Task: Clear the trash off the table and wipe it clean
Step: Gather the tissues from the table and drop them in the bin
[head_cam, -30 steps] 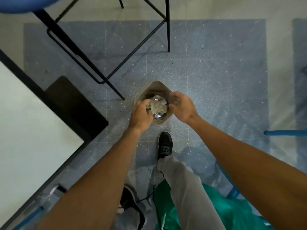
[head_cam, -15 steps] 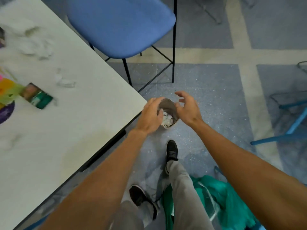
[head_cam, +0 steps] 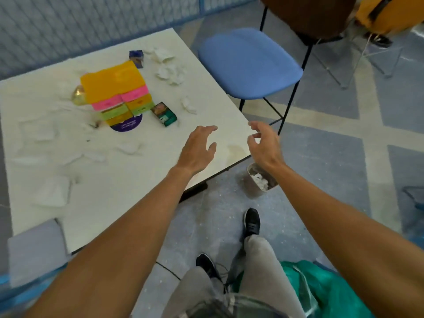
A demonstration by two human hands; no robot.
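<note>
Both empty & spread, left hand and right hand should sweep crumpled white tissues off the white square table's far edge w/ green carton, then into the grey floor bin.

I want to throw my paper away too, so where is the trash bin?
The trash bin sits on the floor just off the table's near right corner, below the right hand, tissues inside.

At my one o'clock a blue chair on thin black legs stands just beside the table's corner. At five o'clock I see a crumpled green cloth on the blue-and-cream tiled floor, beside grey trousers and black shoes.
</note>
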